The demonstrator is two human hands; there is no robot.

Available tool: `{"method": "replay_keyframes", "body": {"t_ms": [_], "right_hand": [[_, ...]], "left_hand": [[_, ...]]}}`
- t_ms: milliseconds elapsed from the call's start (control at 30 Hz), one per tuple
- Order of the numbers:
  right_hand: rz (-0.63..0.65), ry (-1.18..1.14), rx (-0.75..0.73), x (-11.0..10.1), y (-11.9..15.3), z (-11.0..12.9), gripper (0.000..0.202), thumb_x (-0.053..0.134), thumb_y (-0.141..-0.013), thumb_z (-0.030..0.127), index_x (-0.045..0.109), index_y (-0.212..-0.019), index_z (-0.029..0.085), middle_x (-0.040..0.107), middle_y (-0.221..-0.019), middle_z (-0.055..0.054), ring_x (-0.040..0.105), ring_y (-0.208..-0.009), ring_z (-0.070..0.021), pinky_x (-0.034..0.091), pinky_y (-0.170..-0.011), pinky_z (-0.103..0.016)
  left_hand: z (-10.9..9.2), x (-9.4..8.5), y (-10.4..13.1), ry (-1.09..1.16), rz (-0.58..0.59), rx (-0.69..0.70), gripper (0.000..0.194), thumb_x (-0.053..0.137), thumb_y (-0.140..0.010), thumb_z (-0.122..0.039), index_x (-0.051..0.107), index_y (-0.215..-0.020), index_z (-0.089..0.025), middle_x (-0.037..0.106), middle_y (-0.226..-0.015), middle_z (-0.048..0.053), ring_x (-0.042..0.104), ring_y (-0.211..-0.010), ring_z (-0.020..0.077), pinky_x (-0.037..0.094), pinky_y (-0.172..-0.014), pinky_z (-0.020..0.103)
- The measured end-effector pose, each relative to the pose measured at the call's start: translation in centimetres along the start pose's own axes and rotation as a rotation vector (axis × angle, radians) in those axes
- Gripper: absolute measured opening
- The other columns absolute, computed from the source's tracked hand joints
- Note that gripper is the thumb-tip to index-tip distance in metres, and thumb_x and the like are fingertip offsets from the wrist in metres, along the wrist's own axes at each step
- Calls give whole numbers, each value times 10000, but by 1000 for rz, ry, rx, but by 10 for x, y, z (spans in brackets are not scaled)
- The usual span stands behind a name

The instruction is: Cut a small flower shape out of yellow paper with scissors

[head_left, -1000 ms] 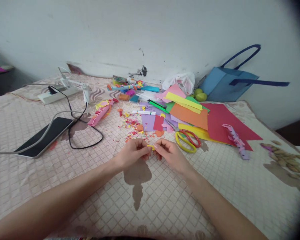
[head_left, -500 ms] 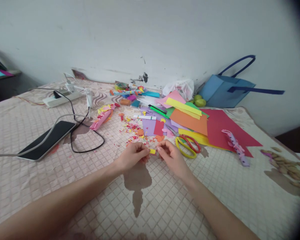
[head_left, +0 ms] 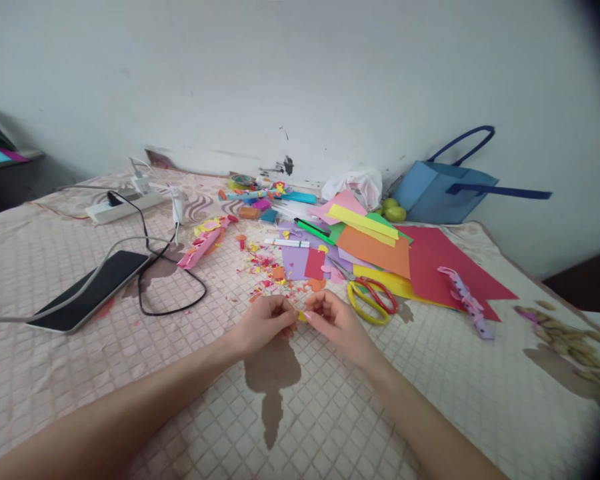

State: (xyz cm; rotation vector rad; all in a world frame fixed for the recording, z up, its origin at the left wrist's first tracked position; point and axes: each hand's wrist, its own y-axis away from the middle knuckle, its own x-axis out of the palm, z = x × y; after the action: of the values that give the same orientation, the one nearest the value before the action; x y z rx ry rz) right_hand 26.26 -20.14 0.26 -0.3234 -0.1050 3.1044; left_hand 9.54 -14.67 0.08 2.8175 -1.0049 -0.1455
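Note:
Between my two hands is a small yellow paper piece (head_left: 303, 316), mostly covered by fingertips. My left hand (head_left: 270, 321) is closed, its thumb and fingers pinching the piece's left end. My right hand (head_left: 334, 323) is closed too, thumb and forefinger on the right end. Scissors with yellow and red handles (head_left: 373, 300) lie just right of my right hand. Beyond my fingers are many small paper scraps (head_left: 267, 263) and a red paper rectangle (head_left: 315, 263) on purple paper (head_left: 294, 260).
Stacked coloured sheets (head_left: 375, 247), a green cutter (head_left: 314, 231) and a blue bag (head_left: 443, 190) stand or lie at the back right. On the left are a dark tablet-like device (head_left: 90, 290), cables and a power strip (head_left: 125, 208). Peanuts (head_left: 565, 340) lie far right.
The fingers of my right hand have moved in over the yellow piece, so less of it shows. The view has tilted slightly, and the table appears lower.

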Motion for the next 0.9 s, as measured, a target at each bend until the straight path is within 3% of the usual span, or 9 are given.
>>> {"method": "replay_keyframes", "body": {"t_ms": [233, 900], "right_hand": [[1, -55, 4, 3, -2, -4, 117, 602, -762, 267, 527, -820, 198, 533, -720, 24, 517, -668, -128, 418, -633, -271], [11, -88, -20, 3, -2, -6, 132, 619, -765, 278, 537, -835, 202, 554, -755, 15, 535, -690, -126, 437, -644, -267]], "left_hand": [[1, 0, 2, -158, 9, 88, 231, 599, -760, -360, 550, -671, -153, 596, -580, 5, 551, -541, 115, 431, -534, 225], [1, -1, 0, -40, 66, 77, 274, 617, -758, -379, 519, -649, -149, 579, -569, -8, 524, -522, 93, 404, -526, 210]]}}
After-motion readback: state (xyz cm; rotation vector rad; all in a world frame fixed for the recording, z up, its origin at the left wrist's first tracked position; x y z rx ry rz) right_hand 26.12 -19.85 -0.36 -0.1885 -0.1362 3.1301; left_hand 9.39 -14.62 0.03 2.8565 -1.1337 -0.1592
